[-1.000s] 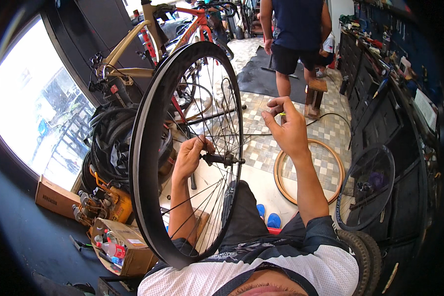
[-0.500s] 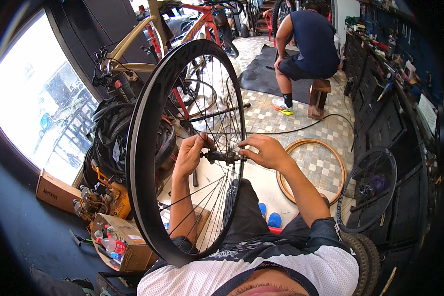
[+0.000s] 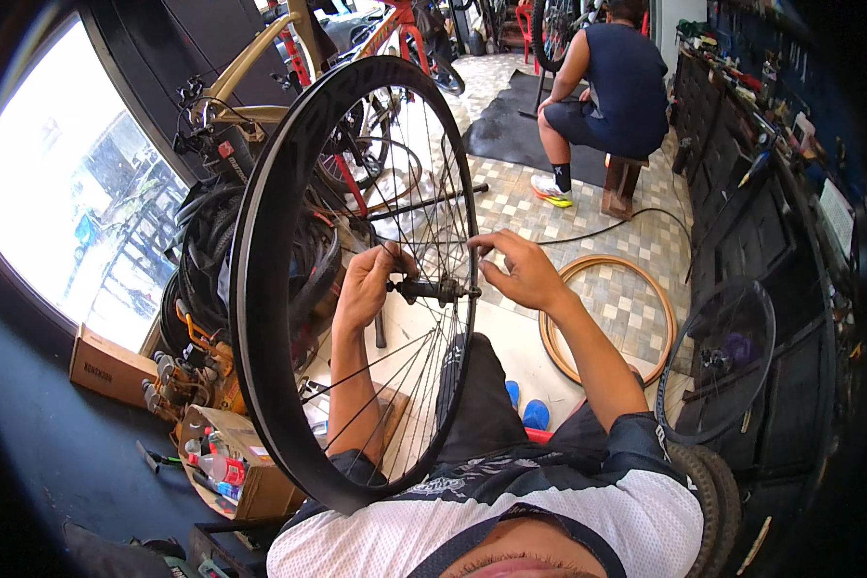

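A black deep-rim bicycle wheel (image 3: pixel 260 260) stands upright before me, its lower edge against my lap and shirt. Thin dark spokes run from its black hub (image 3: pixel 433 289). My left hand (image 3: pixel 366 287) is at the hub's left end, thumb and fingers pinched together by the spokes; what lies between them is too small to make out. On the other side, my right hand (image 3: pixel 522 272) is just above the hub's right end, with thumb and forefinger apart and fingertips by the spokes.
Tan tyres (image 3: pixel 667 332) lie on the floor at right, near a black wheel (image 3: pixel 722 366) by the dark cabinets. A cardboard box (image 3: pixel 270 486) holding bottles stands at lower left. Bicycles and hanging tubes crowd the left. A person (image 3: pixel 612 87) sits on a wooden stool (image 3: pixel 622 188) farther off.
The wheel has shifted slightly left and upward in view. My right hand has lifted from the hub's end toward the spokes above, its thumb and forefinger spreading. My left hand stays pinched near the hub.
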A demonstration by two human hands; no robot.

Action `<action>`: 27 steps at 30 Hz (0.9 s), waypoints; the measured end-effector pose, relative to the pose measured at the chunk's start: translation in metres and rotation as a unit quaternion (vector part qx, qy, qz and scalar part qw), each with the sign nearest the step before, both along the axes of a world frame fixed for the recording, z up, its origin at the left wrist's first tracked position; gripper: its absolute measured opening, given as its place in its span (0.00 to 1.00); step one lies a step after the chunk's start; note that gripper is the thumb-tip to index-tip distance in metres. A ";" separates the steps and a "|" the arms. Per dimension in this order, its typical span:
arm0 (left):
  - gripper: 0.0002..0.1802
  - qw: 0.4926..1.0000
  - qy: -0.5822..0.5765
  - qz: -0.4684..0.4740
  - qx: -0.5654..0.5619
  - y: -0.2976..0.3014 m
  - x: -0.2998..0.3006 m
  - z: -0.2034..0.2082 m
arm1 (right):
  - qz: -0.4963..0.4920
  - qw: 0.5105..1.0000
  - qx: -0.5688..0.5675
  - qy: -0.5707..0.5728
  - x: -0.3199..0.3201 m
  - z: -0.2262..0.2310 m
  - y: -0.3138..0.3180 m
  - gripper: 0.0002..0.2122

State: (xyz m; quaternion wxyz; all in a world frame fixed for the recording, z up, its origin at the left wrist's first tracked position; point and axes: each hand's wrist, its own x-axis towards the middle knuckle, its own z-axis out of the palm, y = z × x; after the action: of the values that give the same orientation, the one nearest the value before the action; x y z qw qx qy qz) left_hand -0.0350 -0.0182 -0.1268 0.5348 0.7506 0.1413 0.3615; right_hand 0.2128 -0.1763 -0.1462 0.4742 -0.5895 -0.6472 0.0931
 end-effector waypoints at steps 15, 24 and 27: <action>0.30 1.000 0.015 -0.004 0.004 0.000 -0.001 -0.002 | 0.106 0.991 -0.081 0.025 0.012 -0.058 0.027 0.09; 0.29 1.000 0.000 -0.017 0.003 0.004 -0.003 -0.004 | -0.029 0.975 -0.055 -0.213 0.007 0.016 -0.031 0.09; 0.26 1.000 -0.004 -0.026 -0.001 0.004 -0.002 -0.005 | -0.036 0.966 -0.049 -0.252 -0.020 0.035 -0.047 0.09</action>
State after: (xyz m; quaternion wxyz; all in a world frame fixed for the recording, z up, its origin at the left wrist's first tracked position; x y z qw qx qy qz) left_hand -0.0369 -0.0145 -0.1314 0.5451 0.7523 0.1197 0.3500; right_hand 0.1932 -0.2228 -0.1114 0.2695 -0.6396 -0.7186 -0.0437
